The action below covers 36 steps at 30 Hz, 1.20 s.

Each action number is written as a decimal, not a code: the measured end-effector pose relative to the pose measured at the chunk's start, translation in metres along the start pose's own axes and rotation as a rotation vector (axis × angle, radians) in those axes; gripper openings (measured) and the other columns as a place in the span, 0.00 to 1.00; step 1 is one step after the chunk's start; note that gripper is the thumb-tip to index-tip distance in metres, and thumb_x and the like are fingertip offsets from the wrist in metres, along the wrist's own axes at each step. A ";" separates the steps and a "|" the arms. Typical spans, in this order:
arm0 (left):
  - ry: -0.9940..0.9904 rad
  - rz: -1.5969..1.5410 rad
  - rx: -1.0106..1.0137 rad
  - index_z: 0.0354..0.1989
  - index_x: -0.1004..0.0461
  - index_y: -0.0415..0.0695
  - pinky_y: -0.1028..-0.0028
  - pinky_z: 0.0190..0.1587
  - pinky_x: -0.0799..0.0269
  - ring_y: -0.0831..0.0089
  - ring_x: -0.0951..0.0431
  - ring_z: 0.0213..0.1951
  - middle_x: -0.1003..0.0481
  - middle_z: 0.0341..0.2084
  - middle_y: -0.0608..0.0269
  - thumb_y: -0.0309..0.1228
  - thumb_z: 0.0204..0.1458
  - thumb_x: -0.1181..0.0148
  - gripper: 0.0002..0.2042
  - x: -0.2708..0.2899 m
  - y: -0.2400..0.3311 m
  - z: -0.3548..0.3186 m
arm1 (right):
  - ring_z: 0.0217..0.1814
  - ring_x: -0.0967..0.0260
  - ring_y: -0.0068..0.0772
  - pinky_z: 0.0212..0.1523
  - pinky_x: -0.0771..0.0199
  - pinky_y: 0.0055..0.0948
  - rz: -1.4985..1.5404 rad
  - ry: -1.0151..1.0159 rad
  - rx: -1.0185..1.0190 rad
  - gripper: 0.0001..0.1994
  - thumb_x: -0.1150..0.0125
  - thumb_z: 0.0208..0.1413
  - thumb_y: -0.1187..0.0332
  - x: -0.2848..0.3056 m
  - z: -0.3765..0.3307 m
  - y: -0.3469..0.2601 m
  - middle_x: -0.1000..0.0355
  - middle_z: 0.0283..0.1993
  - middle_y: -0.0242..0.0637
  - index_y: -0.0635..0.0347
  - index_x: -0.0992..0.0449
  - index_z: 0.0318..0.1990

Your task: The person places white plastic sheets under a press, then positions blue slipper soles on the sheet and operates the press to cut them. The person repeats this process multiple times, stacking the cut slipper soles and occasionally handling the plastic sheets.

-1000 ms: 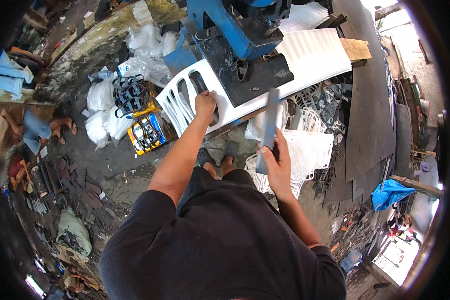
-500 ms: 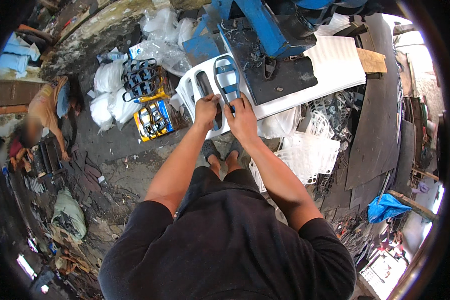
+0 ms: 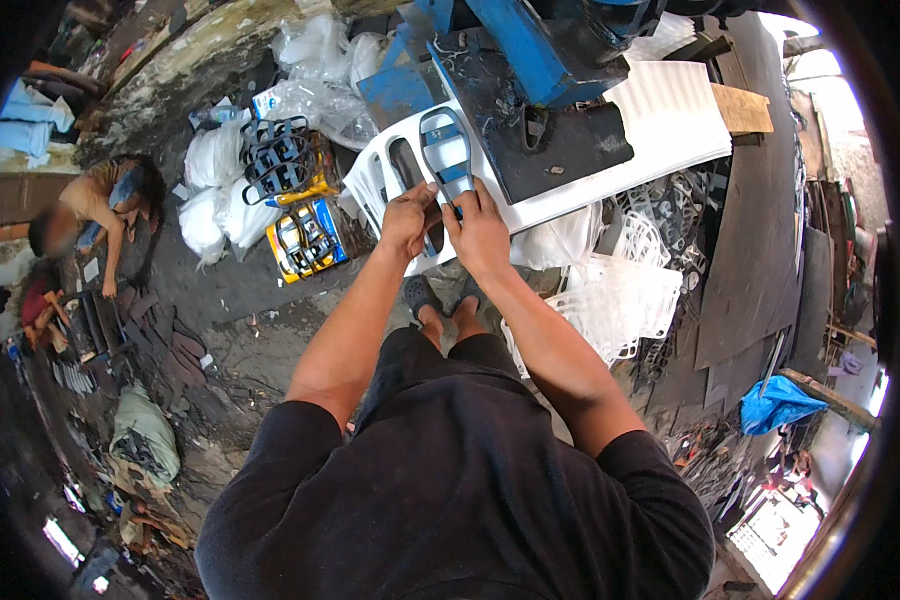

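A sole-shaped cutting die (image 3: 457, 163), a thin dark outline with blue crosspieces, lies over a stack of white foam sheets (image 3: 560, 205). My right hand (image 3: 478, 230) closes round its near end. Just left of it, my left hand (image 3: 407, 222) is closed over the sheet, thumb and fingers together near the die's edge; what they grip is hidden. Sole-shaped cut-outs (image 3: 403, 160) show in the sheet beside the die. Under a blue metal press (image 3: 530, 60), a dark cutting board (image 3: 570, 160) covers part of the white stack.
Left of the stack, dark strap-like pieces (image 3: 280, 160) and a yellow-blue box (image 3: 305, 240) stand beside white plastic bags (image 3: 210, 190). White cut-out sheet scraps (image 3: 620, 305) lie to the right. Another person (image 3: 105, 205) bends over at the far left. Dark sheets (image 3: 750, 240) lean at the right.
Both hands and the die have shifted very slightly left. The person at the far left has bent lower.
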<state>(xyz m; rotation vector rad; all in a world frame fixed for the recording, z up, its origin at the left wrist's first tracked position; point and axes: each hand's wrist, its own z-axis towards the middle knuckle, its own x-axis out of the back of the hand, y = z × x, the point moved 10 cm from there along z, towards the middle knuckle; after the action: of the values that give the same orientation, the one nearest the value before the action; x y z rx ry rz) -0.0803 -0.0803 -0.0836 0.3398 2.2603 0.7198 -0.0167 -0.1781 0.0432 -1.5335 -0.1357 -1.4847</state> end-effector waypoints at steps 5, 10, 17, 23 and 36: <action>0.089 0.066 0.002 0.53 0.29 0.32 0.72 0.36 0.21 0.73 0.20 0.32 0.22 0.36 0.62 0.28 0.60 0.42 0.16 -0.003 0.004 -0.004 | 0.55 0.32 0.58 0.55 0.29 0.45 -0.027 0.085 0.024 0.16 0.40 0.58 0.59 0.024 -0.008 -0.002 0.33 0.58 0.55 0.64 0.30 0.43; 0.095 0.088 -0.025 0.54 0.28 0.34 0.74 0.37 0.24 0.77 0.22 0.33 0.22 0.36 0.65 0.30 0.60 0.40 0.17 0.004 0.002 -0.002 | 0.52 0.32 0.48 0.55 0.34 0.39 0.413 0.312 -0.677 0.23 0.42 0.61 0.56 0.058 -0.063 0.125 0.32 0.51 0.55 0.71 0.33 0.49; 0.176 0.186 -0.046 0.48 0.25 0.37 0.79 0.31 0.30 0.82 0.28 0.28 0.27 0.29 0.72 0.31 0.62 0.43 0.11 -0.017 0.008 -0.011 | 0.53 0.32 0.46 0.54 0.33 0.38 0.901 0.766 -1.086 0.29 0.40 0.60 0.54 0.063 -0.016 0.306 0.30 0.53 0.56 0.77 0.35 0.52; 0.180 0.240 -0.075 0.50 0.26 0.37 0.78 0.30 0.27 0.82 0.27 0.28 0.27 0.28 0.73 0.30 0.62 0.44 0.12 -0.015 0.007 0.002 | 0.55 0.32 0.45 0.55 0.33 0.38 0.921 0.817 -1.059 0.24 0.42 0.62 0.61 0.060 -0.003 0.312 0.30 0.54 0.54 0.76 0.34 0.53; 0.132 0.177 -0.084 0.47 0.25 0.41 0.82 0.23 0.40 0.82 0.27 0.25 0.23 0.28 0.71 0.27 0.63 0.49 0.09 -0.045 -0.014 0.046 | 0.59 0.34 0.49 0.59 0.37 0.38 0.855 0.899 -1.176 0.24 0.44 0.63 0.62 0.094 0.026 0.360 0.35 0.59 0.60 0.76 0.40 0.54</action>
<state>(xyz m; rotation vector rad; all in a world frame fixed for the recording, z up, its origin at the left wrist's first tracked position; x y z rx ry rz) -0.0163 -0.0936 -0.0929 0.4676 2.3352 0.9509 0.2615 -0.4009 -0.0680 -1.2078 1.9356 -1.3578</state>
